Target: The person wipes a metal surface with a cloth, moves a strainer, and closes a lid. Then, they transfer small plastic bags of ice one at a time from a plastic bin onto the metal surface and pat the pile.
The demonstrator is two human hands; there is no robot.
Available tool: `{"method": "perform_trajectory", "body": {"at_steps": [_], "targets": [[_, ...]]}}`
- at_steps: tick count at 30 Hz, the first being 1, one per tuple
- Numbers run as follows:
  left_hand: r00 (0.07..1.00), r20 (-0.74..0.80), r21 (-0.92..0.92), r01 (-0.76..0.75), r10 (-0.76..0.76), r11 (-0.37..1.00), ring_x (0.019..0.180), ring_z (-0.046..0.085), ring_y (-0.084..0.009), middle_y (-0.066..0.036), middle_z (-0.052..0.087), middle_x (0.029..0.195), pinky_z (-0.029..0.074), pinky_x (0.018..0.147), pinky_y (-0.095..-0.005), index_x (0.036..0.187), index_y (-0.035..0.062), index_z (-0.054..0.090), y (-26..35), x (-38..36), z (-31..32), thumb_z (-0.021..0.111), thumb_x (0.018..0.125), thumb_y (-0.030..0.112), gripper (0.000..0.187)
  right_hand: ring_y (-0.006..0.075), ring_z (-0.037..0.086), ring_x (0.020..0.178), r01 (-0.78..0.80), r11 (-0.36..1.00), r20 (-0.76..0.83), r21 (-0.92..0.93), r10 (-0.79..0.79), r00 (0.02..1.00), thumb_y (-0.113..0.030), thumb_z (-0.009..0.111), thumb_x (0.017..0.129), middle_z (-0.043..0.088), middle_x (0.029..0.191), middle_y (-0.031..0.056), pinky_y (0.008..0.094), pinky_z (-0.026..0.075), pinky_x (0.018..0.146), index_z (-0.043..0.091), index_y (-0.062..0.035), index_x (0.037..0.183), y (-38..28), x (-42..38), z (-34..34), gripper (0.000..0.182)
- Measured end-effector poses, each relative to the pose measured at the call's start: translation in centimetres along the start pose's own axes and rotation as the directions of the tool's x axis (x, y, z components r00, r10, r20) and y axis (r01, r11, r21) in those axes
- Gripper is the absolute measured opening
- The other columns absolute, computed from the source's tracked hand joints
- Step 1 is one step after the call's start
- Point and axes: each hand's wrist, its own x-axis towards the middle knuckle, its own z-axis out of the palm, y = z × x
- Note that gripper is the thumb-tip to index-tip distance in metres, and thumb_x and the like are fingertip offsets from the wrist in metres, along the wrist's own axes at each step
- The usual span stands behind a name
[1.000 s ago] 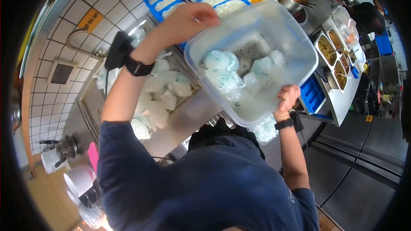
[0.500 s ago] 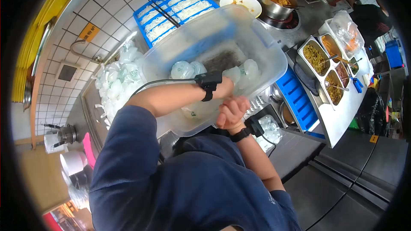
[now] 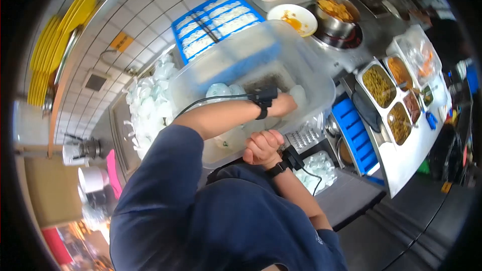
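My left hand reaches down into a large clear plastic bin and is against a pale, rounded plastic-bagged bundle. Its fingers are hidden, so its grip does not show. Similar pale bundles lie in the bin beyond my left forearm. At the near rim of the bin, my right hand is closed with its fingers curled. Whether it grips the rim or something small is hidden. Both wrists wear black straps with small cabled devices.
Left of the bin is a heap of white plastic bags. Behind it stands a blue tray of white noodles with chopsticks. To the right are a plate, a pot on a cooker, and food pans. More bags lie near my right wrist.
My left hand has moved to the right inside the bin, toward the bagged bundle at that end. My right hand has shifted slightly left and stays curled. The view has also shifted.
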Motion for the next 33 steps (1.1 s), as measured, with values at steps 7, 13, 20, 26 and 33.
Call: {"method": "perform_trajectory", "body": {"at_steps": [7, 13, 20, 26, 33], "targets": [[0.942, -0.335, -0.356, -0.135, 0.008, 0.925, 0.069, 0.060, -0.0300, -0.016, 0.061, 0.072, 0.046, 0.061, -0.0377, 0.072, 0.0025, 0.061, -1.2, -7.9, -6.5, 0.058, 0.069, 0.007, 0.007, 0.0205, 0.050, 0.075, 0.025, 0.998, 0.020, -0.051, -0.024, 1.000, -0.029, 0.041, 0.081, 0.055, 0.073, -0.0005, 0.0390, 0.034, 0.074, 0.051, -0.0182, 0.063, -0.2, -0.1, 0.3, 0.023], [0.745, -0.621, -0.582, -0.230, -0.244, 0.780, 0.069, 0.060, -0.0265, -0.013, 0.063, 0.076, 0.046, 0.065, -0.0342, 0.081, 0.0041, 0.065, -5.0, -20.6, -15.3, 0.058, 0.071, 0.006, 0.012, 0.0229, 0.049, 0.071, 0.001, 0.991, 0.071, -0.133, 0.009, 0.997, -0.029, 0.038, 0.081, 0.053, 0.070, 0.0026, 0.0393, 0.035, 0.072, 0.049, -0.0154, 0.062, -0.2, -0.5, 0.3, 0.026], [0.496, -0.613, -0.673, 0.079, -0.615, 0.735, 0.065, 0.059, -0.0095, -0.005, 0.065, 0.074, 0.047, 0.061, -0.0250, 0.087, 0.0018, 0.065, -15.3, -36.6, -16.6, 0.062, 0.077, 0.007, 0.012, 0.0256, 0.047, 0.071, -0.130, 0.974, 0.035, -0.184, 0.139, 0.990, -0.029, 0.043, 0.075, 0.050, 0.072, 0.0052, 0.0405, 0.031, 0.073, 0.046, -0.0136, 0.064, 0.7, -3.2, 1.2, 0.020], [0.306, -0.672, -0.402, 0.615, -0.675, 0.679, 0.069, 0.057, -0.0373, -0.020, 0.059, 0.073, 0.044, 0.060, -0.0391, 0.079, 0.0004, 0.062, -29.5, -43.5, -7.9, 0.061, 0.076, 0.016, 0.015, 0.0265, 0.048, 0.075, -0.076, 0.941, 0.091, -0.331, 0.112, 0.990, -0.031, 0.047, 0.070, 0.049, 0.074, 0.0067, 0.0397, 0.032, 0.076, 0.045, -0.0110, 0.065, -0.6, -1.4, 0.3, 0.020], [0.135, -0.507, -0.469, 0.785, -0.851, 0.404, 0.079, 0.059, -0.0376, -0.020, 0.062, 0.079, 0.047, 0.068, -0.0439, 0.082, 0.0069, 0.066, -41.1, -45.7, 4.2, 0.059, 0.076, 0.021, 0.016, 0.0251, 0.045, 0.073, -0.149, 0.929, 0.110, -0.339, 0.197, 0.974, -0.041, 0.034, 0.079, 0.047, 0.073, 0.0072, 0.0390, 0.031, 0.074, 0.042, -0.0107, 0.062, -1.6, 0.0, -0.1, 0.036]]}}
